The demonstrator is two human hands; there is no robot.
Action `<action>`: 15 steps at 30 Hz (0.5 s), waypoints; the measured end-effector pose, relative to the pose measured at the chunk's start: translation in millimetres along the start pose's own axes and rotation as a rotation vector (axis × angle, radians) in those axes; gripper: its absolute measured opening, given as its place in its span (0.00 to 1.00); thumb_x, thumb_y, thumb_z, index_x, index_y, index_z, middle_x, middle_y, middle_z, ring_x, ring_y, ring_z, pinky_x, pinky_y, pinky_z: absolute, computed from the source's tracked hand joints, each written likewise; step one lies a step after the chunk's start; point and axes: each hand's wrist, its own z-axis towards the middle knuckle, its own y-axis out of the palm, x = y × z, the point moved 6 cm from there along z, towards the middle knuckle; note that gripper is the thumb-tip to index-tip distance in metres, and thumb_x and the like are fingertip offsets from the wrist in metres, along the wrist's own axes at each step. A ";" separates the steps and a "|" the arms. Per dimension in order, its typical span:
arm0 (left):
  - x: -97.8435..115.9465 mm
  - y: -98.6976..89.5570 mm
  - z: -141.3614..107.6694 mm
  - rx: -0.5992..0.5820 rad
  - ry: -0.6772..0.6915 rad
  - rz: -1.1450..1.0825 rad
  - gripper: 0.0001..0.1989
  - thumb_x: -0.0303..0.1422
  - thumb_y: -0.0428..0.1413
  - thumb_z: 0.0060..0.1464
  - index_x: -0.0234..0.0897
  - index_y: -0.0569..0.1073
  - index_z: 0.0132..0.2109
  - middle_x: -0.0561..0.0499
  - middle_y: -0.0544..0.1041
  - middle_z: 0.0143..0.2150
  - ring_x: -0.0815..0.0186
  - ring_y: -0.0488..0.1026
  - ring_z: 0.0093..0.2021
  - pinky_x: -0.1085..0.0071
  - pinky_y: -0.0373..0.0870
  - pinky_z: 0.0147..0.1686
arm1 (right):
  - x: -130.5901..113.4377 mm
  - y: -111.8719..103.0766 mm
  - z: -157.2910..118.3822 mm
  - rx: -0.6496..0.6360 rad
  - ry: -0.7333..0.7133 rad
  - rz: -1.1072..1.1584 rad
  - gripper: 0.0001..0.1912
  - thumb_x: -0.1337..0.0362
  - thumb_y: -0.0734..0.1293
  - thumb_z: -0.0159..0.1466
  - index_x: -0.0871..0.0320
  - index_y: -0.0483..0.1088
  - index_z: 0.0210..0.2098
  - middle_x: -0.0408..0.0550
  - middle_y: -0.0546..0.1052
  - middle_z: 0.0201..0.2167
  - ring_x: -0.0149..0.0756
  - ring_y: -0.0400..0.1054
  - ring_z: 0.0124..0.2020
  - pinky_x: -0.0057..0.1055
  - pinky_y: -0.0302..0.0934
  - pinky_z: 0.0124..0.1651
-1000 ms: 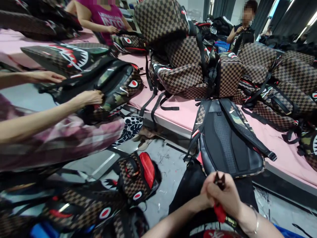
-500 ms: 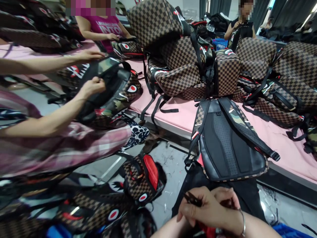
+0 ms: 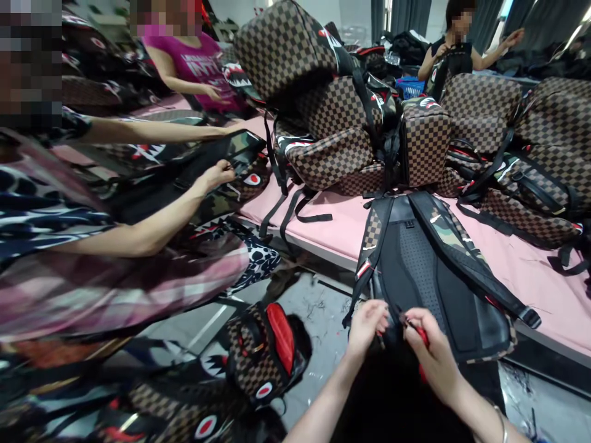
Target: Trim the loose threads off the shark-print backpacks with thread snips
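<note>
A checkered backpack with a black padded back panel lies back-side up, partly on the pink table and partly over my lap. My right hand is closed at its lower left edge around a small dark pointed tool that looks like thread snips. Something red shows by its fingers. My left hand is close by on the left, fingers pinched together near the backpack's lower left side. What it pinches is too small to make out.
Checkered backpacks are heaped along the pink table. More bags lie on the floor at left. A seated co-worker's arms handle a camouflage-trimmed bag. Two other people are behind the table.
My hands, crossed low over my lap before, have moved apart and up to the backpack's edge. The co-worker at left has leaned in, arms reaching further right.
</note>
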 end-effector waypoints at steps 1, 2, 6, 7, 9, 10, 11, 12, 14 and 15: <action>1.2 -5.9 11.6 0.030 0.016 0.012 0.15 0.39 0.52 0.54 0.30 0.70 0.42 0.50 0.73 0.31 0.71 0.71 0.26 0.72 0.70 0.26 | 4.8 -10.6 8.5 0.055 -0.048 -0.119 0.12 0.58 0.56 0.65 0.57 0.63 0.43 0.47 0.71 0.33 0.33 0.66 0.34 0.29 0.61 0.40; 2.7 -11.3 22.8 0.069 0.036 0.025 0.17 0.40 0.52 0.53 0.30 0.69 0.43 0.50 0.73 0.31 0.71 0.71 0.25 0.73 0.70 0.26 | 7.8 -19.3 17.2 0.098 -0.107 -0.246 0.11 0.59 0.58 0.64 0.57 0.64 0.43 0.49 0.71 0.36 0.35 0.67 0.37 0.30 0.61 0.42; 11.9 -19.5 52.5 0.223 0.130 0.127 0.21 0.42 0.53 0.50 0.33 0.69 0.48 0.48 0.73 0.35 0.70 0.72 0.24 0.72 0.70 0.28 | 13.6 -27.9 54.6 0.060 -0.275 -0.706 0.10 0.64 0.59 0.64 0.58 0.67 0.42 0.51 0.72 0.38 0.37 0.67 0.40 0.31 0.60 0.42; 15.3 -18.8 55.1 0.254 0.153 0.160 0.21 0.42 0.53 0.50 0.34 0.70 0.48 0.48 0.73 0.35 0.70 0.71 0.23 0.71 0.70 0.28 | 14.6 -26.1 63.8 0.035 -0.281 -0.808 0.09 0.65 0.59 0.64 0.58 0.68 0.42 0.50 0.72 0.37 0.37 0.67 0.38 0.31 0.59 0.41; 23.2 -16.5 56.1 0.300 0.198 0.226 0.18 0.41 0.53 0.50 0.36 0.72 0.46 0.48 0.73 0.35 0.70 0.70 0.24 0.71 0.69 0.29 | 14.6 -20.0 80.9 -0.008 -0.280 -0.985 0.08 0.67 0.59 0.64 0.58 0.68 0.40 0.50 0.73 0.36 0.37 0.66 0.37 0.31 0.57 0.40; 27.2 -15.6 55.4 0.315 0.218 0.258 0.17 0.41 0.52 0.51 0.36 0.73 0.44 0.48 0.73 0.35 0.69 0.70 0.25 0.70 0.69 0.31 | 13.8 -15.7 88.4 -0.027 -0.277 -1.056 0.08 0.67 0.59 0.64 0.58 0.68 0.40 0.50 0.72 0.35 0.37 0.66 0.37 0.31 0.56 0.39; 30.8 -15.0 54.5 0.328 0.237 0.289 0.15 0.39 0.52 0.51 0.37 0.74 0.42 0.48 0.73 0.36 0.68 0.70 0.28 0.70 0.68 0.35 | 12.7 -11.0 95.2 -0.046 -0.273 -1.115 0.07 0.67 0.59 0.64 0.58 0.68 0.39 0.50 0.72 0.35 0.37 0.65 0.37 0.31 0.55 0.39; 33.7 -15.0 53.9 0.339 0.251 0.318 0.13 0.38 0.52 0.52 0.37 0.75 0.41 0.48 0.73 0.36 0.67 0.70 0.31 0.69 0.67 0.38 | 11.7 -6.1 101.2 -0.067 -0.267 -1.164 0.06 0.67 0.60 0.64 0.58 0.68 0.38 0.50 0.72 0.34 0.37 0.65 0.37 0.31 0.54 0.39; 36.7 -15.2 55.5 0.346 0.265 0.368 0.11 0.35 0.51 0.53 0.37 0.75 0.37 0.47 0.73 0.36 0.64 0.69 0.36 0.67 0.64 0.43 | 10.7 2.6 111.2 -0.111 -0.246 -1.246 0.06 0.66 0.60 0.64 0.59 0.68 0.37 0.49 0.71 0.33 0.37 0.64 0.36 0.31 0.52 0.38; 37.0 -14.8 57.8 0.342 0.263 0.386 0.10 0.34 0.50 0.53 0.37 0.75 0.37 0.46 0.73 0.36 0.63 0.68 0.38 0.66 0.63 0.44 | 10.5 5.8 115.3 -0.132 -0.235 -1.278 0.06 0.66 0.60 0.64 0.59 0.67 0.37 0.49 0.71 0.33 0.37 0.64 0.35 0.31 0.51 0.37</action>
